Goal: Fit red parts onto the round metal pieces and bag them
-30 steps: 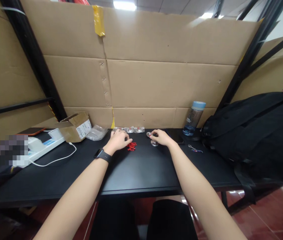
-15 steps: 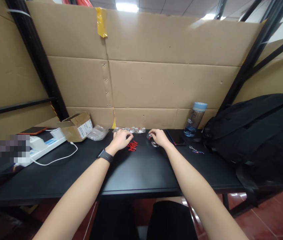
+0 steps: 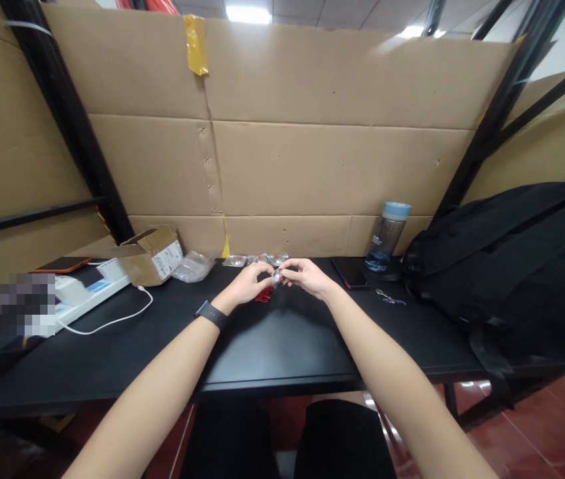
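Over the middle of the black table, my two hands meet at a small shiny silver item with a red spot (image 3: 277, 278); its exact kind is too small to make out. My right hand (image 3: 308, 277) pinches it between thumb and fingers. From the other side, my left hand (image 3: 248, 284), with a dark watch on the wrist, grips its edge with thumb and fingertips. Just below the left fingers lies a small heap of red cord-like pieces (image 3: 263, 295), partly covered. Behind the hands, several small clear packets with red marks (image 3: 235, 261) lie along the cardboard wall.
To the left stand an open cardboard box (image 3: 150, 259), a crumpled clear plastic bag (image 3: 193, 267) and a white power strip (image 3: 82, 299) with a cable. On the right are a phone (image 3: 351, 273), a water bottle (image 3: 386, 241), a small keychain-like trinket (image 3: 390, 299) and a black backpack (image 3: 516, 259).
My right hand has moved left, bringing the shiny item from the table to my left hand. My left hand has turned its fingertips toward it. The view has shifted slightly.
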Demonstrator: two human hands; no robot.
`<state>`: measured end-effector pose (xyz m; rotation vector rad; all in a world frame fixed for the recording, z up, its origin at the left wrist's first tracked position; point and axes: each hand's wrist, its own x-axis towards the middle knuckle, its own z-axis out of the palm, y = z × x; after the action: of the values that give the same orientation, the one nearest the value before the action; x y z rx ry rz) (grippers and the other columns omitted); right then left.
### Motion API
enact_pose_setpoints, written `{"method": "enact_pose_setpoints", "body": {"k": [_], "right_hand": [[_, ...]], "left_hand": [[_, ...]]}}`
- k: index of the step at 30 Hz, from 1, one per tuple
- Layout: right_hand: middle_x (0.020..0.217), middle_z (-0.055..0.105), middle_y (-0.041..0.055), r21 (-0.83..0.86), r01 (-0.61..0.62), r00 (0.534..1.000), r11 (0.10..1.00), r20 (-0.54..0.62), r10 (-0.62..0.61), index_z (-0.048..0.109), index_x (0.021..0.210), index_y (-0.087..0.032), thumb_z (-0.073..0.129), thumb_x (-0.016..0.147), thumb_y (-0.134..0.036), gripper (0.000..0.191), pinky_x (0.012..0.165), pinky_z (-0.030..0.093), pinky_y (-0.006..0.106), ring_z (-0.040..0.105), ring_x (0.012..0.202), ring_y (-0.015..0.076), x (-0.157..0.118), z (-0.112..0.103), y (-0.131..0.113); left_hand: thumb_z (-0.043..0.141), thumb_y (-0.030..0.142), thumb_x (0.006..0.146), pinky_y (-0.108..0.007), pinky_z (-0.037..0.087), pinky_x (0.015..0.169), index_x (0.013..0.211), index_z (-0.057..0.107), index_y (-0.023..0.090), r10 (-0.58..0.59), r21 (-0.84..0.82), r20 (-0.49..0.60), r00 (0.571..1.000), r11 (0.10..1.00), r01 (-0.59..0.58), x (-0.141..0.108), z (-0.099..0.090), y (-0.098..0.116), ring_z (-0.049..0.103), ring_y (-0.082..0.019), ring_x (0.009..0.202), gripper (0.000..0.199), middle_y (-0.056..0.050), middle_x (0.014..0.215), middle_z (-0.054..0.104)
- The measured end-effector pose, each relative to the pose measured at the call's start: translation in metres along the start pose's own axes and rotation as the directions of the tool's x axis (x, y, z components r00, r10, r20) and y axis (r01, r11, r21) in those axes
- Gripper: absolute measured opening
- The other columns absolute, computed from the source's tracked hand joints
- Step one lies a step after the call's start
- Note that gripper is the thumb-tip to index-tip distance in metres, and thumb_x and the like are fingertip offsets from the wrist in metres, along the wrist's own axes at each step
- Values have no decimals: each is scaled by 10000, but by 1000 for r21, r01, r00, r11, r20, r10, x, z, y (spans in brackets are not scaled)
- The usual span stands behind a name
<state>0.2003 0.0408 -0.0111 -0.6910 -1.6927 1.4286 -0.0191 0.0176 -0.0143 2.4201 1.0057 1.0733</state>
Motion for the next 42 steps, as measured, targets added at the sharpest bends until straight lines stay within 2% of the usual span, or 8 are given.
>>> {"method": "enact_pose_setpoints", "body": {"k": [6, 11, 16, 20, 26, 34, 37, 42], "right_hand": [[693, 713, 47, -252, -124, 983, 960, -166, 83, 747, 923, -138, 789, 766, -305, 233, 496, 458, 209, 604, 554, 121, -9, -33, -14], [762, 752, 71, -664, -309, 936, 681, -338, 95, 773, 873, -124, 676, 821, -158, 115, 546, 464, 209, 635, 597, 129, -13, -65, -6], [796, 751, 58, -775, -361, 923, 518, -375, 82, 761, 876, -141, 679, 759, -85, 154, 639, 461, 210, 658, 691, 138, -8, -74, 13], [901, 752, 57, -830, -351, 929, 434, -367, 49, 753, 925, -180, 644, 766, -89, 213, 706, 461, 221, 665, 772, 148, -6, -71, 19], [1131, 706, 81, -899, -282, 948, 336, -314, -46, 733, 1010, -218, 545, 852, -131, 260, 868, 457, 270, 638, 1046, 206, -3, -51, 14], [1480, 538, 80, -980, -68, 997, 186, -74, -25, 533, 1411, -284, 555, 877, -163, 548, 1064, 373, 453, 481, 1343, 275, 50, -15, 12], [1421, 595, 96, -986, -87, 996, 140, -86, 13, 568, 1383, -294, 600, 843, -129, 565, 1047, 379, 462, 528, 1303, 278, 70, -6, 17], [1130, 747, 123, -981, -173, 985, 84, -171, 25, 754, 1105, -247, 606, 899, -216, 255, 957, 444, 380, 667, 1102, 261, 85, -10, 14]], "left_hand": [[604, 346, 902, -438, 405, 988, 891, 726, 246, -186, 353, -78, 979, 914, 202, -7, -5, -14, 605, -276, 1073, 159, -46, 1059, 720], [618, 401, 871, -445, 403, 994, 852, 768, 277, -257, 434, -5, 966, 870, 234, -9, -5, -20, 578, -302, 1119, 196, -47, 1077, 726], [566, 392, 905, -481, 386, 1021, 1127, 717, 299, -255, 434, 46, 966, 876, 210, -10, 1, -21, 542, -302, 1205, 284, -60, 1252, 683], [477, 387, 957, -489, 355, 1058, 1228, 688, 307, -222, 361, 138, 965, 919, 160, -11, 8, -19, 523, -293, 1251, 353, -75, 1283, 678], [512, 384, 932, -477, 353, 1045, 1027, 770, 297, -200, 344, 125, 972, 927, 146, -9, 9, -17, 554, -293, 1161, 289, -69, 1111, 741], [495, 352, 948, -461, 384, 997, 1034, 761, 294, -188, 356, 134, 973, 925, 130, -8, 8, -10, 584, -286, 1100, 285, -66, 1099, 739], [499, 359, 953, -463, 389, 994, 1067, 749, 300, -187, 365, 121, 975, 922, 131, -8, 7, -6, 570, -292, 1135, 281, -57, 1134, 730], [521, 355, 946, -456, 387, 1008, 1061, 754, 297, -165, 345, 79, 983, 930, 128, -8, 0, -6, 560, -292, 1157, 266, -59, 1118, 728]]}}
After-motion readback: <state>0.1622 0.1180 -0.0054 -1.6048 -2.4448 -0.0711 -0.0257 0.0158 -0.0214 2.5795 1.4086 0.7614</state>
